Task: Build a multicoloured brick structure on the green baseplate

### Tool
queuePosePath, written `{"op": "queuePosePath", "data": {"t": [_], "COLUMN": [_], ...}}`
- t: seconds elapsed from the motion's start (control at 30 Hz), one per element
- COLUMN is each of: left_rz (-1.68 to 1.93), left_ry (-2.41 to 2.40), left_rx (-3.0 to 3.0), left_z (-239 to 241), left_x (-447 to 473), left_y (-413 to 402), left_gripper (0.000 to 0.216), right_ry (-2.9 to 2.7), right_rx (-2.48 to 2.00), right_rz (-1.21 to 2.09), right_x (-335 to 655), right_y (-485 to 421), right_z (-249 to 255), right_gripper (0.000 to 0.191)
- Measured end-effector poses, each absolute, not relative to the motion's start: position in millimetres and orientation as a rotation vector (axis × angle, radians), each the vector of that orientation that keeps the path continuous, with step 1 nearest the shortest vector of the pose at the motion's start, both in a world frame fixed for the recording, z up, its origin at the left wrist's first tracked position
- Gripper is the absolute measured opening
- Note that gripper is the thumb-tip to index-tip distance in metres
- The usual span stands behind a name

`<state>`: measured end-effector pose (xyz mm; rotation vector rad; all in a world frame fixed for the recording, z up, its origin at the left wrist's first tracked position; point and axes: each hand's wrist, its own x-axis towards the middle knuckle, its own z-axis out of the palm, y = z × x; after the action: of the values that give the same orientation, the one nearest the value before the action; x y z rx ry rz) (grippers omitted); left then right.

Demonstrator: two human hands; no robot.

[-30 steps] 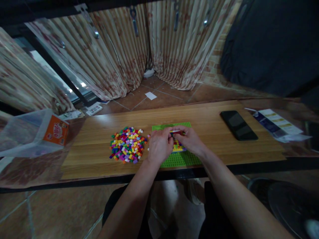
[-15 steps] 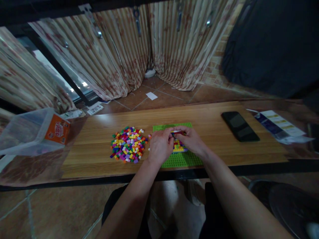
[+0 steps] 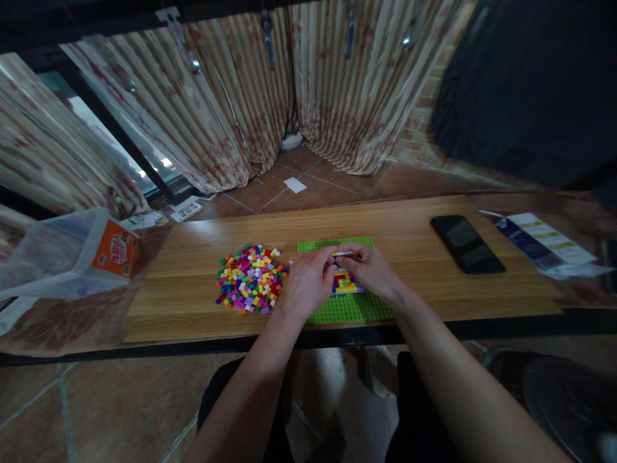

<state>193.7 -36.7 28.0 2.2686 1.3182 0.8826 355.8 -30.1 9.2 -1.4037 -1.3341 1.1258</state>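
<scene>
A green studded baseplate (image 3: 354, 312) lies on the wooden tabletop, with a patch of yellow, red and blue toy bricks (image 3: 345, 281) built on its middle. My left hand (image 3: 310, 275) rests over the left part of the plate, fingers curled inward. From the right, my right hand (image 3: 370, 265) reaches over the bricks with its thumb and fingers drawn together. The fingertips of both hands meet close above the far edge of the brick patch. Whatever lies between them is hidden or too small to name. Left of the plate spreads a pile of loose small bricks (image 3: 251, 279) in many colours.
A black phone (image 3: 466, 244) lies on the right of the wooden tabletop (image 3: 216, 228). Beyond it are printed sheets (image 3: 547, 241). A clear plastic box (image 3: 62, 254) with an orange label stands at the left end. Patterned curtains (image 3: 231, 109) hang behind.
A dark red piece seen at the right fingertips is no longer visible there. Both hands stay nearly in place over the plate, and the view has shifted slightly.
</scene>
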Motion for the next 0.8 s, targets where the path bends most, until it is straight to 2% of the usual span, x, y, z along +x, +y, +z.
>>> {"op": "queuePosePath", "data": {"t": [0.17, 0.43, 0.8], "left_rz": [1.0, 0.434, 0.328], "left_ry": [1.545, 1.639, 1.793], "left_rx": [2.072, 2.319, 2.334], "left_z": [32, 30, 26], "left_x": [143, 96, 108], "left_y": [-22, -9, -10], "left_gripper": [0.033, 0.025, 0.035], "right_ry": [-1.283, -1.322, -1.392], "right_rx": [-1.45, -1.495, -1.491], "right_rz": [1.19, 1.117, 1.082], "right_x": [357, 355, 358], "right_y": [-31, -32, -32], "right_z": [7, 10, 7], "right_gripper": [0.027, 0.023, 0.025]}}
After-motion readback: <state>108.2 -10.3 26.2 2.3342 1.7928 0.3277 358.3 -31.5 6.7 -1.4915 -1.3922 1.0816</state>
